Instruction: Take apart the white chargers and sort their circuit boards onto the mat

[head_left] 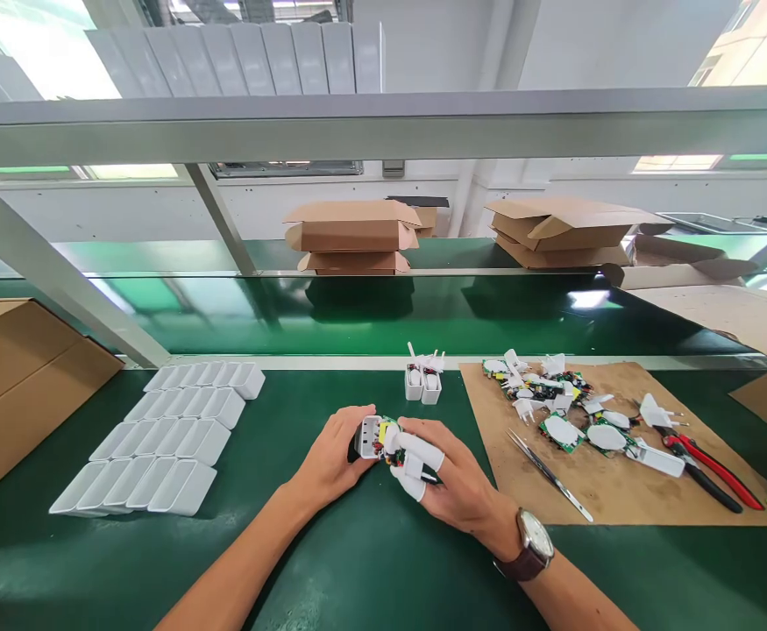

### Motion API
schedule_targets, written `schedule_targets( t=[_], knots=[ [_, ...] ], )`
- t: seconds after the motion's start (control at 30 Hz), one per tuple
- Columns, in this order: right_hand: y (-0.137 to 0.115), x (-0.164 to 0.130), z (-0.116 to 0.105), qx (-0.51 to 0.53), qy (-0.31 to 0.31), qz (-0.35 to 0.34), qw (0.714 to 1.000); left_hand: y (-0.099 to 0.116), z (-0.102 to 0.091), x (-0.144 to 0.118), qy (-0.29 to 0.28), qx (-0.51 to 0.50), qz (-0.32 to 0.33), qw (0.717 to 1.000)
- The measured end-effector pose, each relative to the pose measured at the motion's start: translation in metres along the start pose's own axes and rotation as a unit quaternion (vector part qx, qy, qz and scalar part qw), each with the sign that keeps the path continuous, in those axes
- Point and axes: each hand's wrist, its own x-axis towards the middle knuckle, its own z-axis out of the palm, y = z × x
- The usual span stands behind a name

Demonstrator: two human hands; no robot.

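Note:
My left hand (336, 451) is closed around a white plastic housing (369, 436), with something black showing beside its fingers. A small circuit board (391, 438) with yellow, red and green parts sits at the housing's open end. White coverings wrap fingers of my right hand (452, 478), which is closed at the circuit board. A dark piece shows between those fingers, too hidden to name. Just beyond my hands stand two white housings (422, 386) with plug prongs and parts on top.
Rows of white housings (179, 438) lie at left. On a brown board (507, 495) at right are several circuit boards (564, 431), tweezers (550, 476) and red-black cutters (712, 464). Cardboard boxes (357, 237) stand behind; a metal rail (383, 131) crosses above.

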Motion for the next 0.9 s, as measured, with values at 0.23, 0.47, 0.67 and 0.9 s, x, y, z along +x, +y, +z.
schedule_targets(
  t=[0.23, 0.47, 0.67, 0.9],
  knots=[
    [-0.006, -0.005, 0.003, 0.028, -0.035, 0.028, 0.999, 0.008, -0.004, 0.006, 0.034, 0.025, 0.05, 0.998],
    [-0.009, -0.004, 0.003, 0.011, -0.043, 0.037, 0.998, 0.007, -0.005, 0.006, 0.04, 0.038, 0.062, 0.997],
    [-0.008, -0.005, 0.005, 0.011, -0.05, 0.031, 0.998, 0.01, -0.005, 0.007, 0.04, 0.044, 0.067, 0.996],
    [-0.007, -0.006, 0.007, 0.003, -0.051, 0.045, 0.998, 0.013, -0.005, 0.009, 0.047, 0.048, 0.077, 0.995]
  ],
)
